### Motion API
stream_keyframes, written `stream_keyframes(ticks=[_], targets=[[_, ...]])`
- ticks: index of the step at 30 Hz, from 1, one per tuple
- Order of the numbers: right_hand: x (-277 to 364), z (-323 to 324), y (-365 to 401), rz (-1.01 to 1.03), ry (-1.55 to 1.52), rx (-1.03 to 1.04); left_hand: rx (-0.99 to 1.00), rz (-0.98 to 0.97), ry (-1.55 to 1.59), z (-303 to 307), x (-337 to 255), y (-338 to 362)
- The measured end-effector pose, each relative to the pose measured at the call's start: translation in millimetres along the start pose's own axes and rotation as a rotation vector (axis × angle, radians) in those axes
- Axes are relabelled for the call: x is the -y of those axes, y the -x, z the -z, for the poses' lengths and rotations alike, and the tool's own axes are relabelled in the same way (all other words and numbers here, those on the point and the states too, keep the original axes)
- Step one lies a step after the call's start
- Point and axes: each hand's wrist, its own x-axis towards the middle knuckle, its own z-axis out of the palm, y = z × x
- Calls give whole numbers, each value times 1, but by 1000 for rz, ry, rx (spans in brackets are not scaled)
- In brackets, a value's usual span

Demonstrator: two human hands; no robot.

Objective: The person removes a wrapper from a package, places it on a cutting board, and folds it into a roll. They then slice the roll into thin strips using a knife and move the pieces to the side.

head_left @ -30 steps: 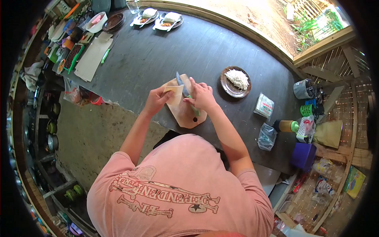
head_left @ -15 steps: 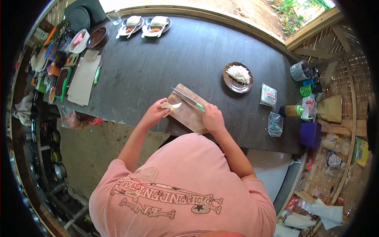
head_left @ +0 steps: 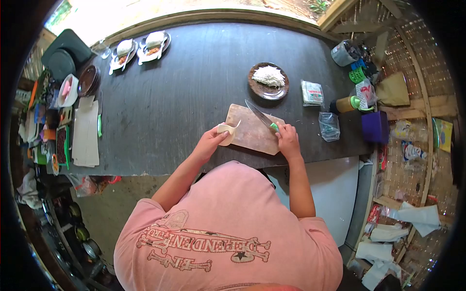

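Between the fingers of my left hand (head_left: 211,141) is a pale, thin curled piece (head_left: 227,134), held over the left edge of a wooden cutting board (head_left: 252,133). My right hand (head_left: 288,139) grips the green handle of a knife (head_left: 262,115), whose blade points up and left over the board's far edge. Blade and pale piece are apart. Beyond the board stands a brown plate (head_left: 268,93) with a heap of white shreds (head_left: 268,76).
Two plates of food (head_left: 124,53) stand at the far left, near stacked brown plates (head_left: 89,80) and a long pale sheet (head_left: 87,133). On the right are a square packet (head_left: 312,93), a clear plastic bag (head_left: 329,127), a bottle (head_left: 345,104) and a purple box (head_left: 375,127).
The view has turned and shifted. My right hand and the knife have moved away from the pale piece, and the blade is now steeper. My left hand still holds the piece.
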Motion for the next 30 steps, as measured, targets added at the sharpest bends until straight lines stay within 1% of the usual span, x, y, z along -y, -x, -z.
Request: stream_keyframes(ticks=[1, 3, 5, 6, 8, 9, 11, 13, 15, 18, 19, 20, 21, 22, 23, 24, 25, 26, 28, 29, 30], targets=[[-5, 8, 0, -1, 26, 55, 21, 27, -11, -1, -2, -3], [-13, 10, 4, -5, 69, 29, 51, 61, -25, -5, -6, -3], [-16, 3, 8, -65, 10, -44, 90, 96, -41, -10, -12, 3], [-18, -2, 8, -72, 10, -47, 96, 100, -45, -12, -9, 4], [-22, -13, 6, -46, 37, -115, 41, 53, -109, -17, -1, 7], [-23, -15, 5, -54, 35, -114, 44, 60, -112, -19, 2, 9], [-26, -15, -3, 36, 30, -171, 6, 116, -56, -19, 4, 12], [-34, -12, -13, 66, 27, -166, 10, 118, -72, -20, 5, 16], [-43, -8, -21, 94, 19, -99, 4, 121, -88, -25, 7, 20], [-60, 6, -29, 159, 77, -97, -83, 56, -121, -31, 10, 22], [-55, 14, -32, 174, 69, -94, -73, -104, -307, -30, 14, 19], [-49, 22, -33, 225, -77, -139, -64, -264, -496, -29, 17, 16], [-37, 34, -35, 276, -224, -183, -82, -271, -497, -34, 14, 14], [-15, 47, -32, 254, -331, -100, -29, -241, -498, -41, 9, 11], [3, 51, -31, 269, -337, -93, 26, -208, -497, -48, 7, 10], [20, 54, -29, 375, -445, -1, 12, -208, -495, -53, 8, 6], [32, 53, -27, 479, -550, 91, 32, -122, -396, -58, 10, 0], [38, 48, -27, 491, -552, 94, 53, -41, -297, -64, 11, -4], [38, 36, -29, 440, -764, 246, 9, -61, -333, -80, 5, -7], [31, 29, -31, 454, -766, 248, -26, -73, -370, -86, 1, -7], [27, 25, -34, 466, -688, 293, -38, -80, -371, -92, -2, -6]])
